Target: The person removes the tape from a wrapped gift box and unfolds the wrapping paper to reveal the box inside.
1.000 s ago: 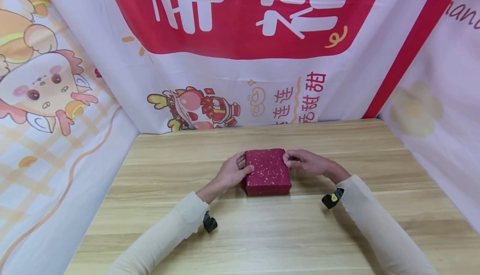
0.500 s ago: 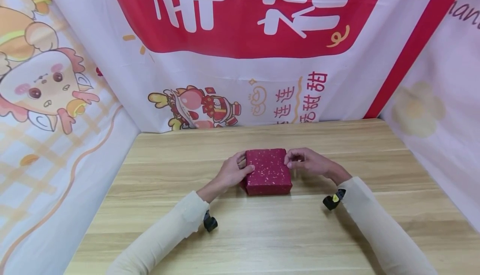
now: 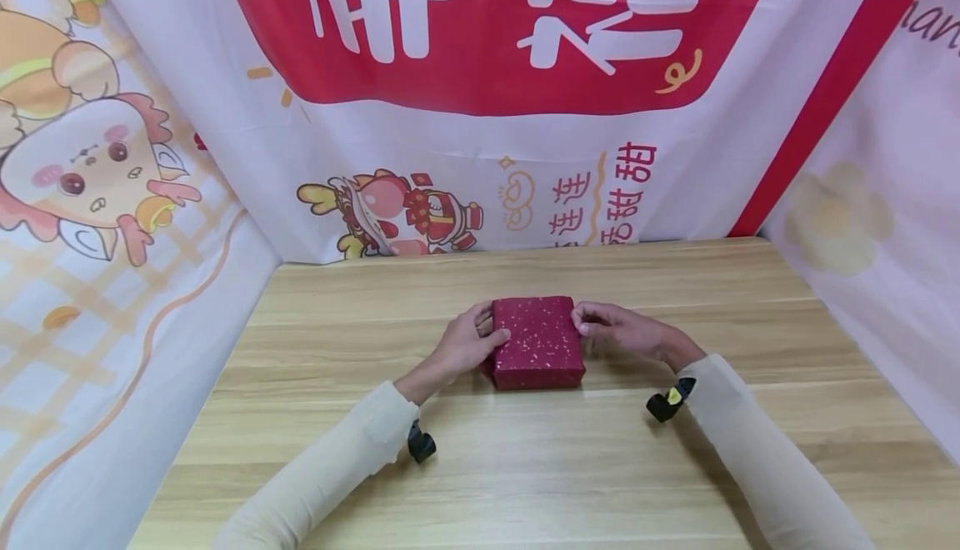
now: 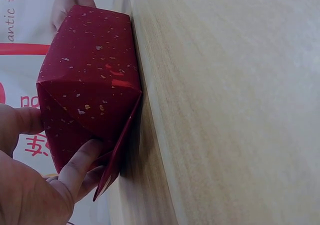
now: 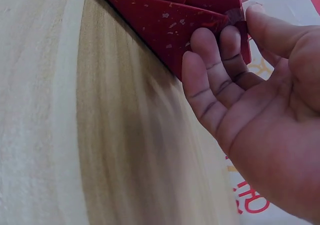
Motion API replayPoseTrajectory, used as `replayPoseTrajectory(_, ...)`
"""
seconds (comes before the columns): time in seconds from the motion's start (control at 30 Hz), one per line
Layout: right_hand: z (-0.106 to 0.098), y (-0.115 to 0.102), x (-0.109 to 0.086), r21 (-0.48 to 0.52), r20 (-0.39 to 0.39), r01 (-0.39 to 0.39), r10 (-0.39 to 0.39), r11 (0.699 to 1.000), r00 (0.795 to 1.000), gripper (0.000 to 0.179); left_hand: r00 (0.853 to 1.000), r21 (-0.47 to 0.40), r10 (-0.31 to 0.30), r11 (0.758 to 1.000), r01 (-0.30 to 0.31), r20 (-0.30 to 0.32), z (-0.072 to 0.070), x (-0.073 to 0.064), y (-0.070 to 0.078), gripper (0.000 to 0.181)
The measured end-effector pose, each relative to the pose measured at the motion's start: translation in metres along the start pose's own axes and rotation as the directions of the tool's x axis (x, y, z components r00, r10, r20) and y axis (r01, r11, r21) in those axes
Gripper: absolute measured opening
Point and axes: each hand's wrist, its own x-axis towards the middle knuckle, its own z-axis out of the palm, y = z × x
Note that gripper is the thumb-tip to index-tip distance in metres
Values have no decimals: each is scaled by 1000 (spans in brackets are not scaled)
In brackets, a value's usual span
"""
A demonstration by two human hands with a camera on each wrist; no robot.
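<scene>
A box wrapped in dark red speckled paper sits on the wooden table. My left hand grips its left end, thumb on the top and fingers against the folded end. In the left wrist view, a paper flap stands out from that end, with fingertips tucked by it. At the right end, my right hand has its thumb at the top edge and its bent fingers against the folded paper. A shiny, tape-like patch lies on that fold beside the fingers, partly hidden by them.
The wooden table reaches to a printed cloth backdrop close behind the box. Cloth walls stand at left and right. A small black camera hangs at the left wrist, another at the right.
The right hand's fingers have shifted slightly at the box's right end, raised half a second ago and now lower against its edge. The left hand and the box have stayed put.
</scene>
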Motion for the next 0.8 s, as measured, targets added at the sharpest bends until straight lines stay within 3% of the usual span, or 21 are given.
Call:
replayPoseTrajectory(0.2,-4,9,0,39,28,18,-19,999,999,25,1000,-3,5,1000,-5,2,0,0,0,67)
replayPoseTrajectory(0.5,-4,19,-2,178,45,32,-41,984,998,26,1000,-2,-4,1000,4,6,0,3,-1,67)
replayPoseTrajectory(0.8,-9,29,-7,299,113,123,-163,946,980,21,1000,-6,1,1000,-1,5,0,3,-2,67)
